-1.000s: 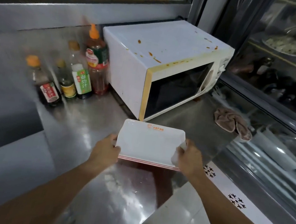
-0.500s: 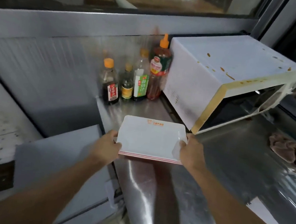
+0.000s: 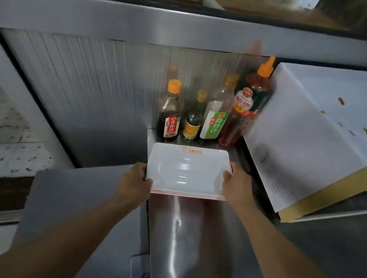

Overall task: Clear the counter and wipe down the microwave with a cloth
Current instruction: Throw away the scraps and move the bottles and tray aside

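Note:
A small stack of white rectangular plates (image 3: 187, 169) with red rims is held level above the steel counter (image 3: 189, 244). My left hand (image 3: 136, 179) grips its left edge and my right hand (image 3: 236, 184) grips its right edge. The white microwave (image 3: 312, 142) stands to the right, its top spotted with brown sauce stains and its front frame yellowed. No cloth is in view now.
Several sauce bottles (image 3: 213, 117) stand in the counter's back corner, just behind the plates and against the microwave's side. A lower grey surface (image 3: 72, 199) lies left of the counter. A steel ledge (image 3: 146, 22) runs along the back wall.
The view has swung left, so the microwave sits further right and the cloth has left the frame. The plates, held in both hands, have moved toward the counter's left end near the bottles.

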